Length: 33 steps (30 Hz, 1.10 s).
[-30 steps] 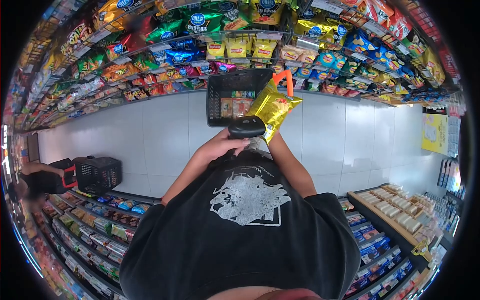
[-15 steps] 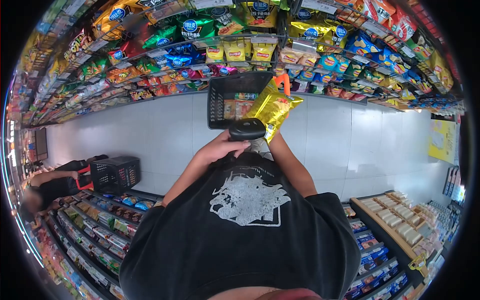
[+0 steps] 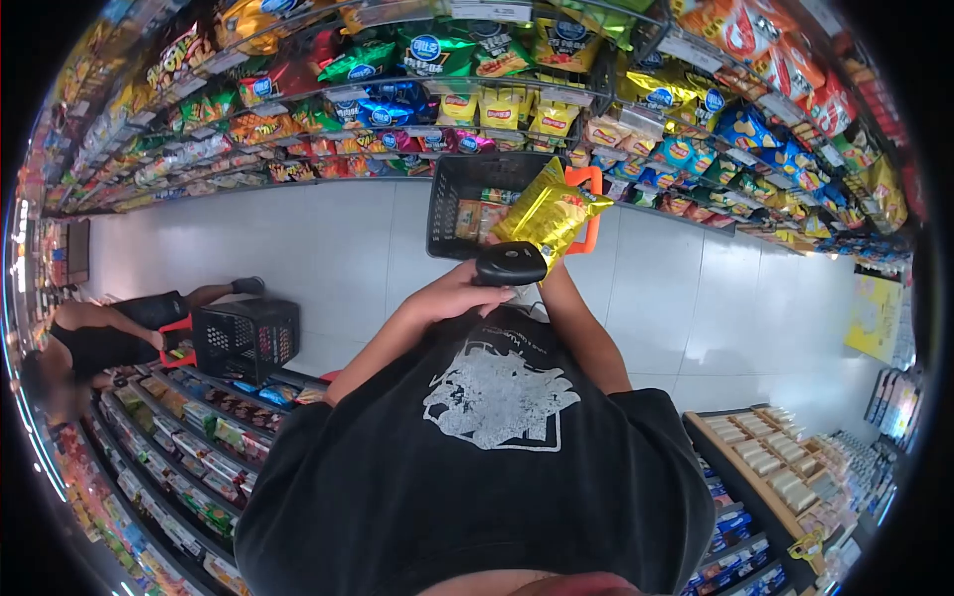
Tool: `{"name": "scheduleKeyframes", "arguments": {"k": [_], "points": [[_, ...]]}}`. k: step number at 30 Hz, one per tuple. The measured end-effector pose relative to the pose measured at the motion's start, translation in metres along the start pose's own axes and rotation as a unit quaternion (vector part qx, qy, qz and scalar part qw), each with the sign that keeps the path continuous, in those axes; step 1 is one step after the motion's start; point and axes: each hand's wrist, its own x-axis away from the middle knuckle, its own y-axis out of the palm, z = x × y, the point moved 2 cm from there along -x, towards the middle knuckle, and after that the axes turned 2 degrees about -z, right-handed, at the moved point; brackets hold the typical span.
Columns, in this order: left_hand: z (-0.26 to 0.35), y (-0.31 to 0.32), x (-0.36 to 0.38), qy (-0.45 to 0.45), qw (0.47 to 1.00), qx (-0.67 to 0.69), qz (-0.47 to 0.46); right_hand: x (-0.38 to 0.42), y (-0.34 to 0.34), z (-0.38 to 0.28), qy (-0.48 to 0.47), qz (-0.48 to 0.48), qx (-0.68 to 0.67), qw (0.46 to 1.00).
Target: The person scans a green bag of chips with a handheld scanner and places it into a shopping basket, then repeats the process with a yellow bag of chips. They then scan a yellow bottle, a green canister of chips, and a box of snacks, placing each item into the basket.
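My left hand (image 3: 459,295) is closed around the grip of a black handheld device (image 3: 511,264) that looks like a barcode scanner, its rounded head pointing at a chip bag. The shiny yellow chip bag (image 3: 550,216) is held up tilted by my right hand (image 3: 553,275), whose fingers are mostly hidden behind it. Just beyond both hands, a black shopping basket (image 3: 443,204) stands on the floor with several small packages (image 3: 479,219) inside. Its orange handle (image 3: 594,214) shows to the right of the bag, which overlaps the basket's right side in view.
Shelves of chip bags (image 3: 437,55) run across the front. At left, another person (image 3: 99,328) is beside a second black basket (image 3: 246,338) with a red handle. Shelves of boxed goods (image 3: 179,437) lie behind me on the left, a wooden display (image 3: 765,467) behind on the right.
The view has shifted slightly, and the front basket with my hands sits a little farther right in it. More of the other person's legs shows. Both my holds are unchanged.
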Motion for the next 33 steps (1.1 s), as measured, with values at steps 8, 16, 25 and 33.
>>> {"name": "scheduleKeyframes", "arguments": {"k": [8, 16, 25, 33], "points": [[0.002, -0.028, 0.017, 0.047, 0.999, 0.015, -0.014, -0.009, 0.024, -0.001, -0.358, 0.038, 0.345, 0.867], [0.004, -0.047, 0.021, 0.065, 0.995, -0.026, -0.071, -0.023, 0.031, 0.013, -0.379, 0.020, 0.347, 0.858], [0.009, -0.037, 0.007, 0.058, 0.996, -0.010, -0.063, -0.012, -0.002, 0.004, -0.168, 0.005, 0.126, 0.978], [0.015, -0.013, -0.009, 0.050, 0.996, -0.017, -0.070, 0.003, -0.027, -0.012, -0.103, 0.002, 0.030, 0.994]]}}
